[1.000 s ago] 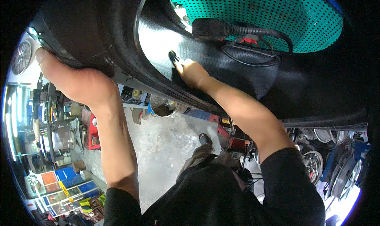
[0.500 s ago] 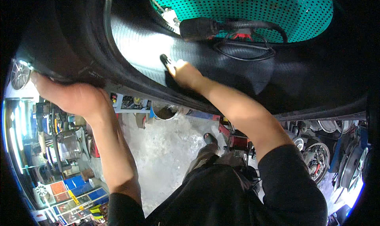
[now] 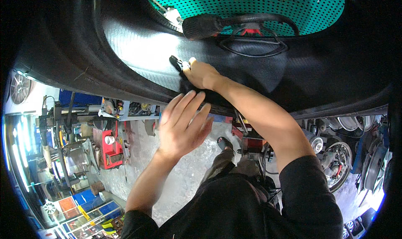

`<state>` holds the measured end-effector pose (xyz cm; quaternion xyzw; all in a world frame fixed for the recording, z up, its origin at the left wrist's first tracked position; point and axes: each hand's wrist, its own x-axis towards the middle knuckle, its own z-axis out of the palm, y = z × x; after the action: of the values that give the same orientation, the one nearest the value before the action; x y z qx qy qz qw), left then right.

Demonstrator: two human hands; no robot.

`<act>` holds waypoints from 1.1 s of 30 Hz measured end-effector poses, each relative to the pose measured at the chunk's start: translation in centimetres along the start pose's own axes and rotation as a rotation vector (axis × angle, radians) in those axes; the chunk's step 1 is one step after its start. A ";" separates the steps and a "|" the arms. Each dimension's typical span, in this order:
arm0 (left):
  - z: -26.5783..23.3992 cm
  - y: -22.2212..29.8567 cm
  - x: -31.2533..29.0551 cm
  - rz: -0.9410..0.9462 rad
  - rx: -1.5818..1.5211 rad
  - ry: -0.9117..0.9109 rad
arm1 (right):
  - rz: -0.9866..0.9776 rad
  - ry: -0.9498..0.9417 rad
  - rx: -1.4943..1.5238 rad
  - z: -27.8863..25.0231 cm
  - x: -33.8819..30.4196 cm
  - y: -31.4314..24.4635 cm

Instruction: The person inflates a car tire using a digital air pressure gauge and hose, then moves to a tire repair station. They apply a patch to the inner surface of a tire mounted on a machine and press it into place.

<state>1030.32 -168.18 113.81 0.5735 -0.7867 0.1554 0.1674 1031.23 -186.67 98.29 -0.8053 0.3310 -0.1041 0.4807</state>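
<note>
A large black tire [image 3: 255, 82] fills the top of the view, its inner surface turned toward me. My right hand [image 3: 202, 74] reaches inside it, closed on a small hand tool [image 3: 176, 63] with a dark, rounded end. That end is at the brightly lit inner wall; whether it presses on the rubber I cannot tell. The tool's grip is hidden by my fingers. Just below, at the tire's near edge, my left hand [image 3: 183, 126] is open with fingers spread, holding nothing. A black lamp head [image 3: 202, 26] on a ribbed flexible neck is inside the tire.
Behind the tire's opening is a green perforated panel [image 3: 268, 4]. A thin black cable loop [image 3: 255, 54] lies on the inner wall. Below are a concrete floor [image 3: 146, 155], a red tray [image 3: 112, 149] at left, and a wheel [image 3: 337, 165] at right.
My left hand has come off the tire's left side and moved right, near my right wrist, fingers spread. My right hand stays at nearly the same spot with the tool.
</note>
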 end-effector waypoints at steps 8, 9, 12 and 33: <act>3.5 -1.0 -0.4 -0.068 0.257 -0.432 | -0.152 0.102 0.001 -0.3 0.6 -3.0; 3.6 -1.0 -0.1 -0.088 0.253 -0.471 | -0.142 0.070 -0.027 -0.4 0.4 -3.0; 4.1 -1.3 0.3 -0.083 0.197 -0.434 | 0.011 -0.020 -0.051 -0.8 -0.4 -2.8; 5.4 -2.7 -0.7 -0.049 0.022 -0.322 | -0.223 0.120 -0.183 0.8 1.5 -1.2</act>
<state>1032.64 -170.73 108.81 0.6119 -0.7873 0.0659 0.0366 1033.28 -186.65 98.67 -0.8698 0.2759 -0.1743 0.3701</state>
